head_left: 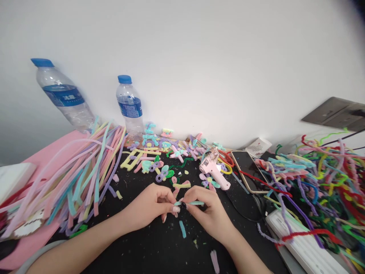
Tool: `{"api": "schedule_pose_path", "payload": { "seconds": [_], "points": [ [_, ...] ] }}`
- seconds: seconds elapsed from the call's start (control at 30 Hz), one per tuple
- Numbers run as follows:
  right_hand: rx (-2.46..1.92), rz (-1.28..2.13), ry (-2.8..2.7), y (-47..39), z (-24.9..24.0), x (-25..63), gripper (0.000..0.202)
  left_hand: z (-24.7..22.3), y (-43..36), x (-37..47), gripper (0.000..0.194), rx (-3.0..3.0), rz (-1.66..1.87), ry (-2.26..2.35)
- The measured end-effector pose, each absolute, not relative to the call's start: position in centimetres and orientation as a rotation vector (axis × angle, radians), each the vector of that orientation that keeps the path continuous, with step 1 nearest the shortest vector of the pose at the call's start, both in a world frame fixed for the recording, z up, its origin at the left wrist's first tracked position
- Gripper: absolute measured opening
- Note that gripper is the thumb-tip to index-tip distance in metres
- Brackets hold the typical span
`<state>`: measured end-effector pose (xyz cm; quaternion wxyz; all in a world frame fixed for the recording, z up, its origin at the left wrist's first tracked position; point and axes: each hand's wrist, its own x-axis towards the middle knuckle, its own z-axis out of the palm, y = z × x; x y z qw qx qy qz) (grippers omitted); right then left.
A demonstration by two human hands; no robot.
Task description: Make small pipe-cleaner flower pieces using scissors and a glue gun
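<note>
Near the middle of the black table [137, 247], both hands meet over a short light-teal fuzzy strip [197, 203]. My left hand [152, 205] pinches its left end between thumb and fingers. Opposite it, my right hand [203, 207] pinches the strip, whose free end sticks out past the fingers to the right. A small dark spot shows between the fingertips; I cannot make out what it is. Just below the hands lies a short blue fuzzy piece [182, 229]. A lilac piece [215, 261] rests nearer the front edge.
Beyond the hands lie a pink glue gun [214, 171], small fuzzy shapes [162, 174] and a phone [249, 171]. Long pastel strips [82, 171] cover the left. Two bottles [129, 108] stand by the wall. Tangled coloured stems [322, 182] and a white power strip [305, 243] are right.
</note>
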<state>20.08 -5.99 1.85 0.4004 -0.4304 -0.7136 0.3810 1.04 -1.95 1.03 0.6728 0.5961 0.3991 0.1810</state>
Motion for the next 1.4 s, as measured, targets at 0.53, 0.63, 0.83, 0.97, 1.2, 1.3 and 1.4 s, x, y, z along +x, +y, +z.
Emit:
{"api": "schedule_pose_path", "payload": {
  "seconds": [0.53, 0.63, 0.83, 0.97, 1.2, 1.3, 1.4],
  "points": [
    [-1.234, 0.899, -1.829, -5.76, 1.78, 20.50, 0.017, 1.32, -1.41, 0.10, 0.014, 1.887, 0.641, 0.909],
    [-1.226, 0.951, -1.804, -5.78, 1.79, 20.35, 0.017, 1.23, -1.41, 0.08, 0.013, 2.003, 0.677, 0.857],
    [-1.247, 0.996, -1.750, -5.84, 1.66, 20.20, 0.016, 1.40, -1.77, 0.64, 0.009, 1.770, 0.743, 0.921],
    [-1.239, 0.985, -1.744, -5.88, 1.81, 20.13, 0.016, 1.48, -2.03, 0.85, 0.009, 1.567, 0.765, 0.925],
    [-1.186, 1.000, -1.812, -6.18, 1.74, 19.98, 0.016, 1.42, -2.10, 0.82, 0.013, 1.565, 0.807, 0.931],
    [-1.206, 0.992, -1.800, -6.09, 1.51, 20.11, 0.017, 1.13, -1.86, 0.69, 0.011, 1.558, 0.752, 0.925],
    [-1.256, 0.971, -1.748, -5.88, 1.42, 20.30, 0.017, 0.89, -1.59, 0.41, 0.013, 1.706, 0.739, 0.954]
  ]
}}
